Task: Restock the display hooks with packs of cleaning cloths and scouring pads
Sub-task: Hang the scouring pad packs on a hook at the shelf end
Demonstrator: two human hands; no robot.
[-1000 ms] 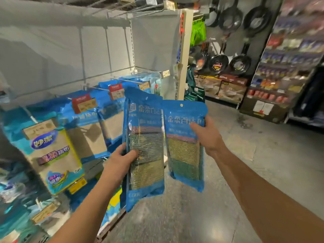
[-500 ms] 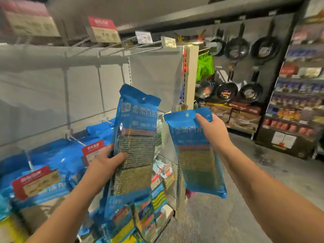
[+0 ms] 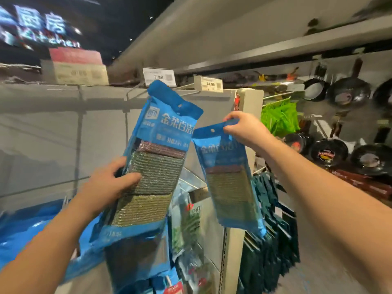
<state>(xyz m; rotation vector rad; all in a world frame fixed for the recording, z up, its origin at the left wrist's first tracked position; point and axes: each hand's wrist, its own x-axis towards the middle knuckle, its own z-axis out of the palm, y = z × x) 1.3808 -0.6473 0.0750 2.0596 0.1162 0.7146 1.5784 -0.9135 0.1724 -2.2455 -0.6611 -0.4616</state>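
Holding two blue scouring-pad packs up toward the top display hooks [image 3: 186, 87]: the left hand [image 3: 106, 185] grasps the larger pack [image 3: 157, 166] at its middle, and the right hand [image 3: 244, 128] pinches the smaller pack [image 3: 229, 183] by its header. Judged best: line up the header hole [image 3: 212, 130] with the hook tip, then slide it on level.

Dark frying pans [image 3: 347, 93] hung far right; green goods [image 3: 280, 118] beside; blurred overhead sign [image 3: 40, 28].
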